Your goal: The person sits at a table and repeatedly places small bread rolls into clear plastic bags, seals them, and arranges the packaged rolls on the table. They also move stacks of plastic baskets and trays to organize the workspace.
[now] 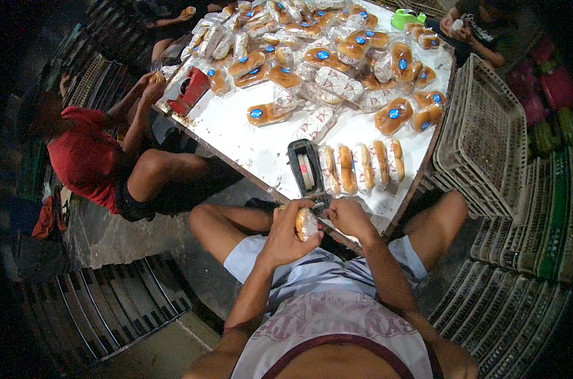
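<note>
My left hand [287,235] is wrapped around a bread roll in a clear wrapper [306,225], held above my lap at the table's near corner. Close beside it, my right hand [350,219] has its fingers pressed together near the front of a black tape dispenser [306,169]; what they pinch is too small to make out. The dispenser stands on the white table [236,136] with a roll of tape inside. Just right of it, several wrapped bread rolls [363,167] lie side by side in a row.
A large heap of bagged buns [321,57] covers the table's far part. A red tape dispenser [188,90] and a green one [407,19] sit near its edges. Stacked plastic crates [482,136] rise at right. A person in red [87,155] sits at left; others work farther back.
</note>
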Available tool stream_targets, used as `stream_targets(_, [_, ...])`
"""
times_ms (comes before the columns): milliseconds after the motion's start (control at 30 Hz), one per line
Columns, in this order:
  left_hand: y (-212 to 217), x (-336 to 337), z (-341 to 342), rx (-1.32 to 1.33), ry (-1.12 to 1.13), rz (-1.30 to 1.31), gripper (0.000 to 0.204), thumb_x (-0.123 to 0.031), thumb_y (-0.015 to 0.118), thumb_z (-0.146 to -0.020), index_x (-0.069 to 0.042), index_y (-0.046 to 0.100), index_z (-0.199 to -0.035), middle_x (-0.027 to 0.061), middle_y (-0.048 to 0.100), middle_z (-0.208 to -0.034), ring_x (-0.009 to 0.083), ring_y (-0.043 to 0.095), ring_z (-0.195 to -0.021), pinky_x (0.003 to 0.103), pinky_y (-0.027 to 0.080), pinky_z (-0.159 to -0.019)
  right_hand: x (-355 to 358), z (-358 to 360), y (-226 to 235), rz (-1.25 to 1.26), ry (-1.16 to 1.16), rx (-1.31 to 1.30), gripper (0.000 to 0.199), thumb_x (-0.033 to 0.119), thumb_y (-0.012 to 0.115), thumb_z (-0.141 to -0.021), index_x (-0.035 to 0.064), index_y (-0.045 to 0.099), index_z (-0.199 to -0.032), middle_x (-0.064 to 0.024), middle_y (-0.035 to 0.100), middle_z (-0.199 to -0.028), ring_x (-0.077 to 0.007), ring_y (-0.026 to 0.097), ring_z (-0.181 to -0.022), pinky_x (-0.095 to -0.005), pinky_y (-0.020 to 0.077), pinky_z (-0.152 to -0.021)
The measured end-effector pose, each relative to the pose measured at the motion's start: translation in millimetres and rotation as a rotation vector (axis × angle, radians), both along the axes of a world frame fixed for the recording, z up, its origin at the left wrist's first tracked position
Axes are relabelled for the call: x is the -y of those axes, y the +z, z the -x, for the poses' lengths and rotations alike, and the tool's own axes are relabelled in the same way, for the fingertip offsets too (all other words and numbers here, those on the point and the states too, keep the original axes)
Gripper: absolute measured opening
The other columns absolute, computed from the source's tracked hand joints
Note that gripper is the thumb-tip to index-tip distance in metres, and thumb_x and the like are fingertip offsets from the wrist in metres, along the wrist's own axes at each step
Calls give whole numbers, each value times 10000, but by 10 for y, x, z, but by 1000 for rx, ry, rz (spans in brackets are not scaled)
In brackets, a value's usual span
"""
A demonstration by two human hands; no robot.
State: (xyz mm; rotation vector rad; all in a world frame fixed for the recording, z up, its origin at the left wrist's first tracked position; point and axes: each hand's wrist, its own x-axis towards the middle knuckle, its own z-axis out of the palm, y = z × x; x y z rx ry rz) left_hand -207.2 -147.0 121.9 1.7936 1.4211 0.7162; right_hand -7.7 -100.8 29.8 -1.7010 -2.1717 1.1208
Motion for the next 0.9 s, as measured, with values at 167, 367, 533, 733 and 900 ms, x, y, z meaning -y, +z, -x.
stream_targets(167, [-33,-15,-3,-15,-7,-4,633,-228,778,-720,-60,529,-1277,179,614,-1139,377,548,-1106,452,403,-980,136,-203,-285,11,155,145,255,229,688,-870,-23,667,-840,-209,680,-774,-390,672,-744,-465,506,-684])
stream_targets(367, [-52,-7,-64,-32,-55,46,664,-273,759,-708,-31,517,-1277,209,632,-1166,375,577,-1132,429,347,-992,176,-335,1062,171,212,-654,287,308,673,-951,34,677,-868,-127,628,-677,-190,547,-583,-372,438,-575])
stream_targets(533, [133,-112,-134,22,-161,71,703,-278,764,-694,-23,493,-1291,227,608,-1195,386,568,-1147,412,340,-1044,5,-354,1302,72,370,-523,327,337,692,-946,25,653,-856,-65,590,-672,-130,547,-638,-334,447,-621])
stream_targets(733, [99,-42,-169,539,-314,304,628,-303,739,-790,-16,502,-1296,120,580,-1232,238,525,-1228,337,412,-1035,124,-269,629,159,139,-599,612,528,744,-863,-2,610,-1139,-119,642,-1070,-188,607,-987,-351,479,-833])
stream_targets(900, [-141,195,-539,1064,12,407,445,-365,426,-1037,-9,499,-1293,111,572,-1121,167,569,-999,291,470,-873,557,-207,-93,437,-49,-1144,749,518,729,-883,30,493,-1401,-57,577,-1257,-161,509,-1183,-337,399,-1035])
